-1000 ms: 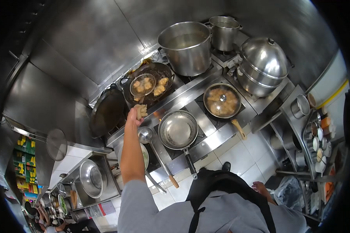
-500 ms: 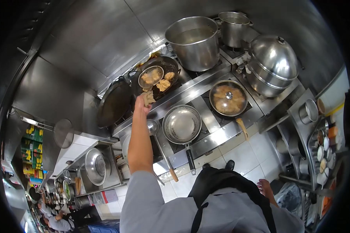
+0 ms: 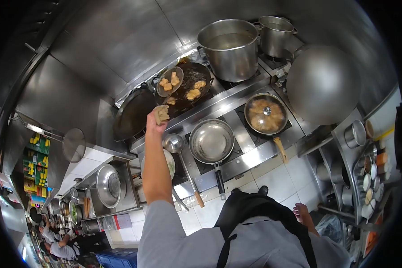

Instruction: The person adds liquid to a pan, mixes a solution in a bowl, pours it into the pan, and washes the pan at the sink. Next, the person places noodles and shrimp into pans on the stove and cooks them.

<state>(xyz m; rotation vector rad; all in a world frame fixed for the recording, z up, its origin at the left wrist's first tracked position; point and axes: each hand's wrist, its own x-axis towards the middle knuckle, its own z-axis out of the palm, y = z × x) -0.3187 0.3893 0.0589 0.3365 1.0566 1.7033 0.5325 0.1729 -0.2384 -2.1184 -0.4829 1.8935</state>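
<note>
My left hand is closed on a folded tan cloth at the near edge of the wok. Beyond the cloth, a round wire strainer is tilted over the wok's left side with several golden fried pieces in it. Its handle seems to run into the cloth, but the grip is hidden. Other fried pieces lie in the dark oily wok. My right hand hangs low beside my apron, fingers loosely apart, holding nothing visible.
Left of the wok stands another dark wok. Nearer are a ladle, a steel frying pan and a lidded pan. A large stockpot is behind. Condiment containers are at right. Co-workers are at lower left.
My left hand, with the cloth, has drawn slightly left. The strainer has shifted left and up with it and is more tilted. The view has also moved a little.
</note>
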